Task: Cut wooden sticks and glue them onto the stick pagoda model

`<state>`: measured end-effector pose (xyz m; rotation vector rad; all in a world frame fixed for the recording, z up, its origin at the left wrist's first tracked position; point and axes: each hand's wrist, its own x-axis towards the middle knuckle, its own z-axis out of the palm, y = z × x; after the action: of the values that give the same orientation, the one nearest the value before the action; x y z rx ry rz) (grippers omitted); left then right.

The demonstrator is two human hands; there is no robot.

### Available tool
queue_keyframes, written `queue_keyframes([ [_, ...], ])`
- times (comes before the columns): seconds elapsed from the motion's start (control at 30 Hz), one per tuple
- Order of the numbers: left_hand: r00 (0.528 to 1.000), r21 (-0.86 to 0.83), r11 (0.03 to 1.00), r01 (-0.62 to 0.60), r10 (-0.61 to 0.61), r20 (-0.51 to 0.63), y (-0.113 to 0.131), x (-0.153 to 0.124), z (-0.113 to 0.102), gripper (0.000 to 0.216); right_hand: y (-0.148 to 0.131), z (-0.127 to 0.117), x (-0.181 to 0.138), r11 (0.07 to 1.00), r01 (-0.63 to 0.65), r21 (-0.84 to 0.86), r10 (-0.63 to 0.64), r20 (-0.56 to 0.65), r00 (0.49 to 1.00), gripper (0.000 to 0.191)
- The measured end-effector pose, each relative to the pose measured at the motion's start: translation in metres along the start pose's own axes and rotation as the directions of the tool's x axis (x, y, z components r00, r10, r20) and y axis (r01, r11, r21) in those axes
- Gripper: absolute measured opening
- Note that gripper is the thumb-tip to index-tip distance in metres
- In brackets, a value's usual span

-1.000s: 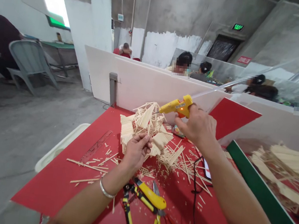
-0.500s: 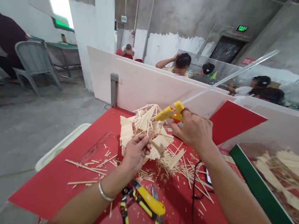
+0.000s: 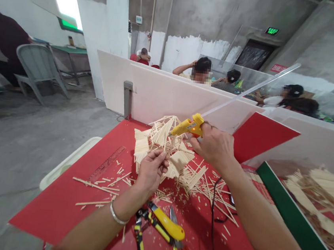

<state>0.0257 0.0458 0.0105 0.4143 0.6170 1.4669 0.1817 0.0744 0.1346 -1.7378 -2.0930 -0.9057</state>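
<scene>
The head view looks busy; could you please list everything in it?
Glue gun: one, yellow, centre
Glue stick: one, clear, in the gun
Stick model: one, pale, centre
Loose sticks: many, pale, around the model
Ruler: one, reddish, table's left
Hand tools: several, yellow, black, red, front
Cable: one, black, right of tools
Work table: one, red, middle
Partition: one, white, behind table
Board: one, red, right
Panel: one, green, far right
Stick pieces: several, pale, beyond panel
Plastic chair: one, grey, left
Exit sign: one, green, upper right
People: at least six, mixed clothes, background
Bracelet: one, silver, lower centre
Left hand: one, bare, at the model
Right hand: one, bare, around the gun
</scene>
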Motion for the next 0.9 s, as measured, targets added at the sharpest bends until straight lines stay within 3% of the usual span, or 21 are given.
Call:
queue_keyframes([
  [0.53,1.0,0.01,1.0,-0.012,0.012,0.022,-0.002,0.003,-0.001,0.032,0.0,-0.001,-0.001,1.0,0.008,-0.012,-0.008,-0.004,1.0,0.036],
  [0.9,0.999,0.019,0.999,0.042,-0.042,-0.021,0.001,-0.009,0.0,0.034,0.001,0.0,-0.002,1.0,-0.023,-0.013,0.023,-0.001,1.0,0.036],
])
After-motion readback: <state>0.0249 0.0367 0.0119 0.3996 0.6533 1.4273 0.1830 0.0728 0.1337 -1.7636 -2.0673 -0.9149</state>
